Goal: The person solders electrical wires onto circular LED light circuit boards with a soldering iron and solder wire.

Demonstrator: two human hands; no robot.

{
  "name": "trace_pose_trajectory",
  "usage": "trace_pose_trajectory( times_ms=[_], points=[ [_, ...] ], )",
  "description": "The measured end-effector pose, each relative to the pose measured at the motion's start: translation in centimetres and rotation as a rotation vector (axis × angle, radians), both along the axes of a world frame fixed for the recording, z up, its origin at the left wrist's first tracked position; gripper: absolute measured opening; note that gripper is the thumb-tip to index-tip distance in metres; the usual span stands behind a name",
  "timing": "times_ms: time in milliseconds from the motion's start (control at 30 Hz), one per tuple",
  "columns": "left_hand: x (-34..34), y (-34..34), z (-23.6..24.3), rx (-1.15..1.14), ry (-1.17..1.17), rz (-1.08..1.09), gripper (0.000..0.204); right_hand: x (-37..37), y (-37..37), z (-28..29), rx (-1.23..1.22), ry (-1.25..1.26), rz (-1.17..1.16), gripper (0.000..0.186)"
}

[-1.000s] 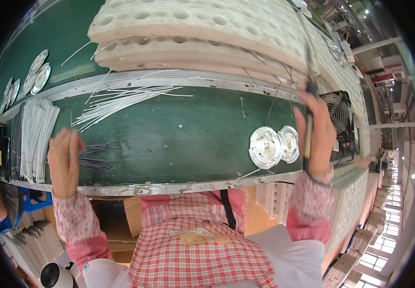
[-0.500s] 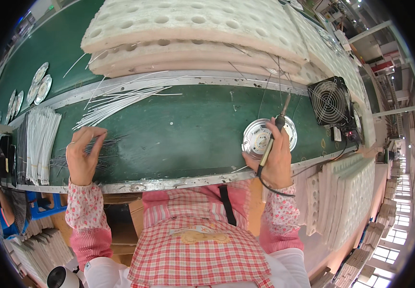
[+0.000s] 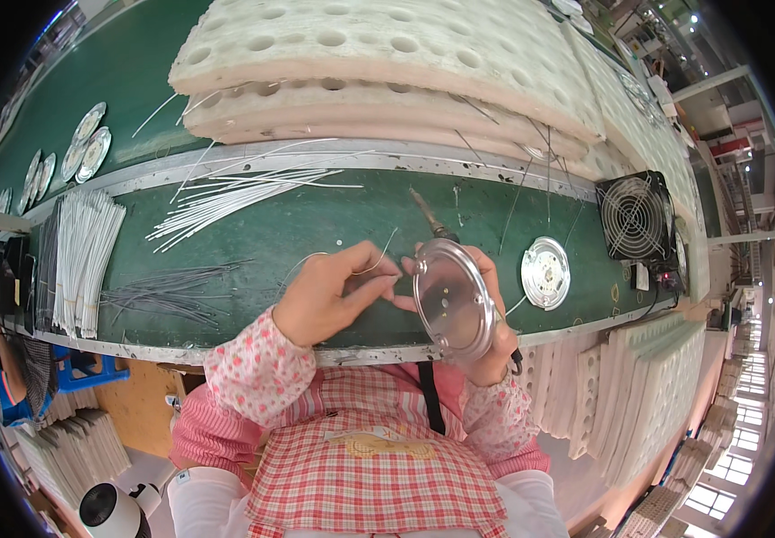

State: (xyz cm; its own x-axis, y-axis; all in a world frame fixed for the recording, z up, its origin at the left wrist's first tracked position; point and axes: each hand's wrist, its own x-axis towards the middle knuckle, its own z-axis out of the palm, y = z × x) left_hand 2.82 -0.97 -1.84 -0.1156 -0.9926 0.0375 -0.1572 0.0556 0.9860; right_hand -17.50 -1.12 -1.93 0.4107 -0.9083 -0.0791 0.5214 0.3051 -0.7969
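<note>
A long green workbench (image 3: 387,206) runs from left to right, with a pale metal rim along its near edge. At its far side lie thick white foam slabs (image 3: 316,70) with rows of round holes, one on top of another. More white slabs (image 3: 648,386) stand on edge at the near right, below the bench top. The person wears a red-and-white checked apron (image 3: 361,489). At the right end of the bench stands a black fan (image 3: 634,215) with a wire grille, and at the left end lies a thick bundle of white wires (image 3: 87,260).

The left hand (image 3: 329,296) is over the near middle of the bench, thumb and forefinger tips pinching a thin strand. Just right of it, the right hand (image 3: 498,332) has its fingers curled around a shiny round metal disc (image 3: 448,305), held tilted nearly upright near the front edge. The same hand also carries a soldering iron (image 3: 437,222), its tip pointing far and left. Loose white wires (image 3: 226,197) fan out at the far left, with thin dark wires (image 3: 177,294) nearer. A second disc (image 3: 545,273) lies right of the hands. The strand (image 3: 391,240) rises past the left fingertips.
</note>
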Motion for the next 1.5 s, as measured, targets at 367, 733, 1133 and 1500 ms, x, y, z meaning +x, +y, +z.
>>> trace_pose_trajectory(
  times_ms=[367,733,1133,1500],
  points=[
    [0.3,0.8,1.7,0.096,0.013,-0.033,0.012,1.3,-0.7,-0.9,-0.06,0.085,0.003,0.1],
    [-0.5,2.1,2.6,-0.08,-0.177,0.034,0.011,0.5,0.7,-0.9,-0.264,0.245,0.023,0.1],
    [-1.6,3.3,3.1,-0.248,-0.251,0.073,0.014,0.3,1.9,-1.8,-0.269,0.221,0.008,0.101],
    [-1.2,3.0,2.2,-0.079,-0.212,0.086,0.017,0.9,0.9,-0.2,-0.921,0.789,-0.262,0.097]
  ],
)
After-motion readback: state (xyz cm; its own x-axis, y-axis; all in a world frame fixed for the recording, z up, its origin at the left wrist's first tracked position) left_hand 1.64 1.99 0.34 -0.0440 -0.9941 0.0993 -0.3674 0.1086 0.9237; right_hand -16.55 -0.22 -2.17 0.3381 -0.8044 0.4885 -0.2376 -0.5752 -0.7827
